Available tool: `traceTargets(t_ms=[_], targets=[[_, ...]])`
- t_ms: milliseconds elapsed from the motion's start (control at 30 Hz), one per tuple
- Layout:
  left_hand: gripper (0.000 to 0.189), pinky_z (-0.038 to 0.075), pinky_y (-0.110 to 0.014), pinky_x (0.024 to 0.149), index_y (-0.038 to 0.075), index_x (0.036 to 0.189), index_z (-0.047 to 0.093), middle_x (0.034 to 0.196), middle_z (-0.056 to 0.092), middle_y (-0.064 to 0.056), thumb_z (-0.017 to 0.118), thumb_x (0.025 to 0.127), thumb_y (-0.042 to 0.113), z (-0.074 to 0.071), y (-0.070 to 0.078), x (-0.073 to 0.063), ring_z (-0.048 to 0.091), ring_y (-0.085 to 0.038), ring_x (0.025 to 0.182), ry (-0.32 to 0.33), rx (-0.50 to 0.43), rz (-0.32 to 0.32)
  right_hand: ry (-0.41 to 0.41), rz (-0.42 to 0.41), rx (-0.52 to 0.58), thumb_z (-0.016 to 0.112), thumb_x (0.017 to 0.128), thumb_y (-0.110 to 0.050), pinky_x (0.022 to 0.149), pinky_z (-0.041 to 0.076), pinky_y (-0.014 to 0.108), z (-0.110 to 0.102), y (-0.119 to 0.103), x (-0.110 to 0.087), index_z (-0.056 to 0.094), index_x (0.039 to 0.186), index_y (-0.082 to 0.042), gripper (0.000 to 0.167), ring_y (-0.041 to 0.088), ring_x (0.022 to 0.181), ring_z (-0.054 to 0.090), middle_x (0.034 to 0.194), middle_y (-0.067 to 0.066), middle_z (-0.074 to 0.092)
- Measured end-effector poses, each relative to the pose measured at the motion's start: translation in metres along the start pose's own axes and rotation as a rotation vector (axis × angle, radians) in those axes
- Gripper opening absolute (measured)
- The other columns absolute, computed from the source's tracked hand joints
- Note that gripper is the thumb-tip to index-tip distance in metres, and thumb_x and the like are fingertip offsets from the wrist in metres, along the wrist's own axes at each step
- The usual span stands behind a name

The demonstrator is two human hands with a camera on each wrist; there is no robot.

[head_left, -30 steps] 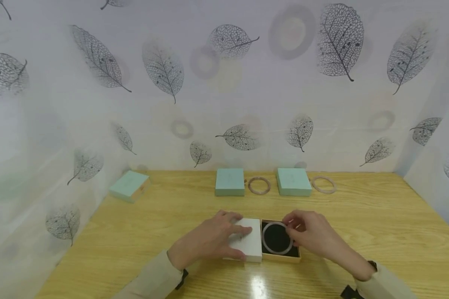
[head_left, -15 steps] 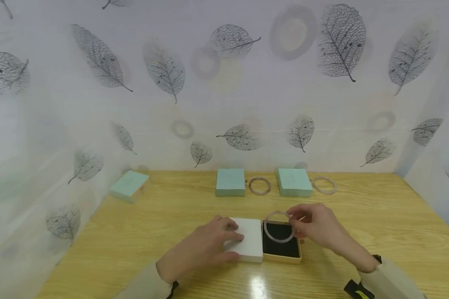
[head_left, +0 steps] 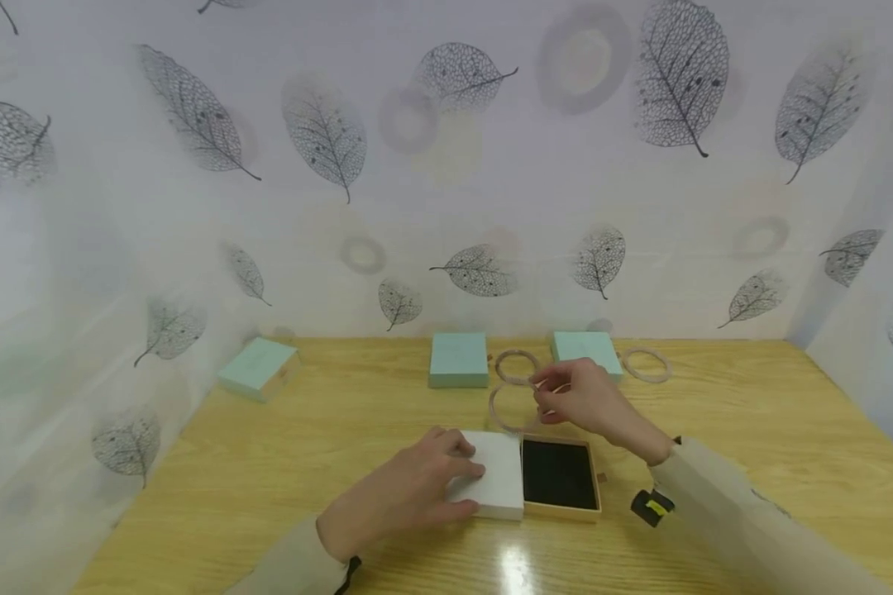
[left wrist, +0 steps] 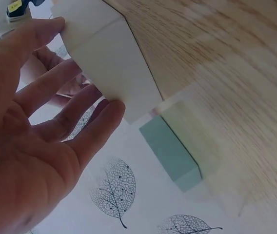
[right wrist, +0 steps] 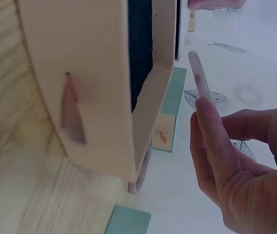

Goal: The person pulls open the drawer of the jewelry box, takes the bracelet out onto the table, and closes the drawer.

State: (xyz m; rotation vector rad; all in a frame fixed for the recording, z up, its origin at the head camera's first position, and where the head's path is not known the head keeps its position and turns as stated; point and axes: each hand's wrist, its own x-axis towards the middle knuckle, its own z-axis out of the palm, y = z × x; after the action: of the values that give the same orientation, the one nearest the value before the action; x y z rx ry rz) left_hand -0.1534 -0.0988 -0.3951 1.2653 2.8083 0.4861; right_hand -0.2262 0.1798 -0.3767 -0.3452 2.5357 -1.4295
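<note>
My right hand pinches a pale bangle between thumb and fingers. It is held beyond the boxes, ring tilted up, and overlaps a second bangle in the head view. In the right wrist view the held bangle is seen edge-on. My left hand holds a white box cover, thumb at its near edge and other fingers over its left part. Right against that cover sits an open tan box tray with a bare black lining. A small ribbon tab sticks out of its side.
At the back of the wooden table stand a teal box and another teal box, partly behind my right hand. A third bangle lies at the right. One more teal box stands at the left edge. A leaf-print cloth hangs behind.
My right hand has lifted the bangle out of the tray and carried it away and to the left, toward the back. My left hand stays on the white cover, its fingers drawn slightly back.
</note>
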Motion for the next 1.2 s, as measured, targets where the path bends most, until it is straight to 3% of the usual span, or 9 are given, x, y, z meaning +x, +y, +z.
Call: traceTargets(t_ms=[367,633,800,900,1200], targets=[[0.033,0.054,-0.022,0.092,0.016,0.119,0.077,0.120,0.068,-0.001,0.079,0.090,0.032,-0.001,0.000,0.001,0.059,-0.015,0.111,-0.008,0.001,-0.015,-0.098,-0.069,-0.057,0.062,0.098,-0.007,0.074,0.065,0.039,0.027,-0.013,0.041,0.066,0.124,0.004,0.029,0.019,0.077,0.075,0.109,0.023,0.071],[0.031,0.054,-0.019,0.088,0.015,0.116,0.078,0.116,0.068,-0.002,0.080,0.089,0.031,-0.001,0.000,0.000,0.059,-0.014,0.107,0.031,0.031,0.031,-0.143,-0.111,-0.086,0.063,0.095,-0.005,0.072,0.065,0.038,0.046,-0.026,0.056,0.069,0.118,0.004,0.025,0.018,0.073,0.075,0.106,0.025,0.072],[0.031,0.054,-0.020,0.089,0.014,0.116,0.078,0.116,0.067,-0.002,0.079,0.089,0.031,-0.002,0.000,0.001,0.059,-0.014,0.108,0.030,0.037,0.039,-0.147,-0.124,-0.204,0.065,0.094,-0.010,0.068,0.063,0.033,0.053,-0.033,0.063,0.072,0.116,-0.006,0.023,0.012,0.069,0.074,0.102,0.013,0.076],[0.032,0.055,-0.021,0.088,0.014,0.117,0.078,0.117,0.067,-0.002,0.079,0.090,0.030,-0.002,0.000,0.001,0.060,-0.015,0.108,0.027,0.041,0.033,-0.177,-0.173,-0.250,0.064,0.094,-0.008,0.065,0.062,0.029,0.057,-0.036,0.068,0.073,0.114,-0.005,0.022,0.010,0.067,0.073,0.098,0.012,0.076],[0.033,0.057,-0.028,0.098,0.017,0.124,0.074,0.128,0.071,-0.004,0.071,0.096,0.035,0.002,0.000,-0.004,0.066,-0.018,0.118,0.020,0.220,0.107,-0.295,-0.273,-0.301,0.059,0.093,0.001,0.060,0.058,0.022,0.072,-0.049,0.088,0.077,0.106,0.003,0.023,0.008,0.065,0.070,0.095,0.016,0.079]])
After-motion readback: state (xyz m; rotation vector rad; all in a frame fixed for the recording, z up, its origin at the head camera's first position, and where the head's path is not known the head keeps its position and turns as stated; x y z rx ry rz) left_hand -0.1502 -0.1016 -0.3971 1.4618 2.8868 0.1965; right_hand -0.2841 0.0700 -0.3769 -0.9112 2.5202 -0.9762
